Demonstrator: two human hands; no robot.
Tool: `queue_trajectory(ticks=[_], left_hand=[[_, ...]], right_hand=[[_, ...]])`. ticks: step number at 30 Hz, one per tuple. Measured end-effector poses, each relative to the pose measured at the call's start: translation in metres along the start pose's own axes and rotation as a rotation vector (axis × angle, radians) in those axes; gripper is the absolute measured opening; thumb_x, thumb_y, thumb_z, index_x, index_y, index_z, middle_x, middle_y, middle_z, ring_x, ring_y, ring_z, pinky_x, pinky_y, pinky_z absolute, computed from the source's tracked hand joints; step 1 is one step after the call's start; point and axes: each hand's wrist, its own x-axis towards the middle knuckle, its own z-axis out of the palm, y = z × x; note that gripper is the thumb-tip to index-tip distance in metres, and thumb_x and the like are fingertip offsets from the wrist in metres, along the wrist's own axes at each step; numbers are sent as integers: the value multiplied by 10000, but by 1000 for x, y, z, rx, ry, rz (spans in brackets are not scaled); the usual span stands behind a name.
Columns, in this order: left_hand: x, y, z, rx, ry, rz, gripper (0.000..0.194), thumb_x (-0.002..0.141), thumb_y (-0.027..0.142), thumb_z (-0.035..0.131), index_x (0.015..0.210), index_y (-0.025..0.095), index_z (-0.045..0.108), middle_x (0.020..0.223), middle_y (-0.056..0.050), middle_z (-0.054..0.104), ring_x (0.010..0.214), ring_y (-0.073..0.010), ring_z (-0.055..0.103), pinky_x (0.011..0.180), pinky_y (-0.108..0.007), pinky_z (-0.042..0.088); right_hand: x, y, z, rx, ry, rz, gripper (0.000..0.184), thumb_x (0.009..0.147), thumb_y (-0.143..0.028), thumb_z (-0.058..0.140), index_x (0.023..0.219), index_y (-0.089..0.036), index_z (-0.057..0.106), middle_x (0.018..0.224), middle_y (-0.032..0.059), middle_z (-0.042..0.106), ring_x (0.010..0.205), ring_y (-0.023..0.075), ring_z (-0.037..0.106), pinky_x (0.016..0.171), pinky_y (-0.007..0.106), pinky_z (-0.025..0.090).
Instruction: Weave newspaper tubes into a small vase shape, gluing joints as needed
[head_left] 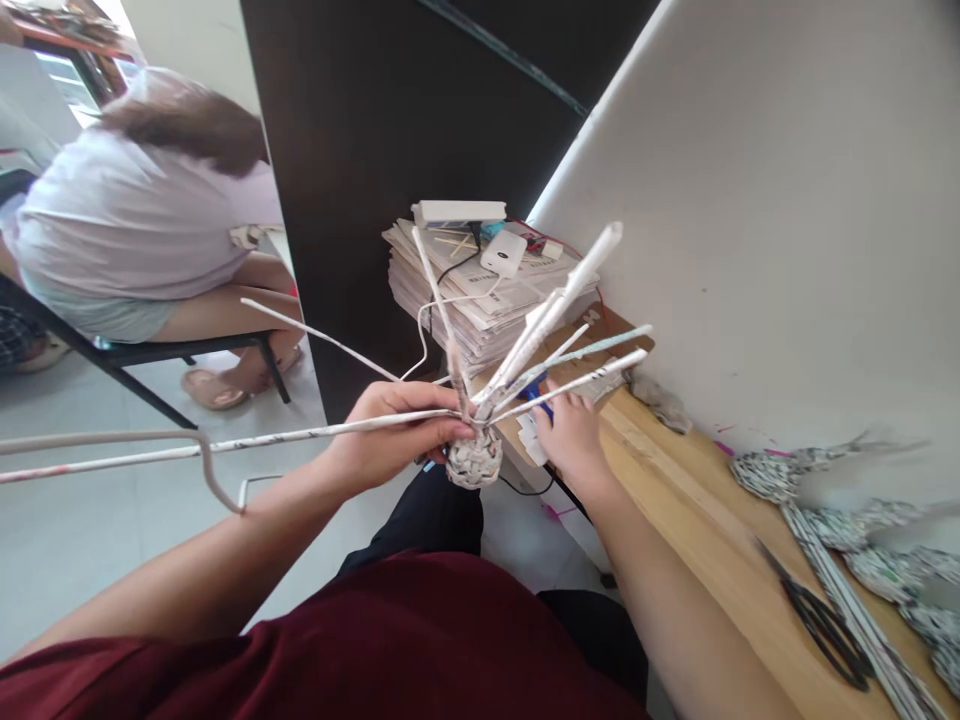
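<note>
My left hand [394, 435] is closed around a small woven disc of rolled newspaper [474, 462], from which several long paper sticks [555, 310] fan outward and upward. One long stick [225, 445] runs far out to the left. My right hand [574, 432] reaches onto the wooden table [675, 480] just behind the sticks, its fingers curled on a small blue object [541, 398] and some paper scraps; what exactly it grips I cannot make out.
A stack of newspapers [480, 300] with a white power strip [459, 212] and white charger [502, 252] stands at the table's far end. Black scissors [821, 620] and woven paper pieces [780, 472] lie at right. Another person [135, 230] sits on a chair at left.
</note>
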Motion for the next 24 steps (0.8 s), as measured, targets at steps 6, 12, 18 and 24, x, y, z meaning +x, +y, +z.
queue_trajectory(ticks=[6, 12, 18, 24], left_hand=[[-4, 0, 12, 15, -93, 18, 249, 743, 323, 793, 918, 147, 784, 919, -84, 756, 679, -144, 681, 556, -191, 579], [-11, 5, 30, 100, -182, 143, 185, 780, 284, 757, 895, 140, 780, 923, -86, 761, 705, -147, 694, 623, -206, 568], [-16, 8, 42, 216, -234, 225, 152, 791, 273, 758, 872, 147, 781, 901, -80, 766, 765, -161, 706, 666, -206, 551], [-20, 3, 53, 75, -305, 65, 203, 799, 301, 751, 899, 124, 754, 910, -84, 744, 710, -137, 678, 612, -194, 560]], right_hand=[[-65, -49, -88, 652, -20, -75, 168, 926, -329, 608, 969, -230, 736, 931, 47, 736, 824, 191, 646, 759, 322, 512], [-96, -67, -104, 890, -85, 49, 244, 868, -298, 693, 1098, -214, 690, 1028, 54, 722, 798, 158, 642, 698, 281, 519], [-108, -63, -100, 864, -35, 94, 195, 850, -277, 703, 1031, -204, 692, 923, 37, 735, 683, 142, 611, 625, 269, 495], [-114, -60, -100, 895, -4, 58, 154, 844, -266, 701, 987, -209, 697, 976, 52, 725, 751, 158, 654, 639, 264, 525]])
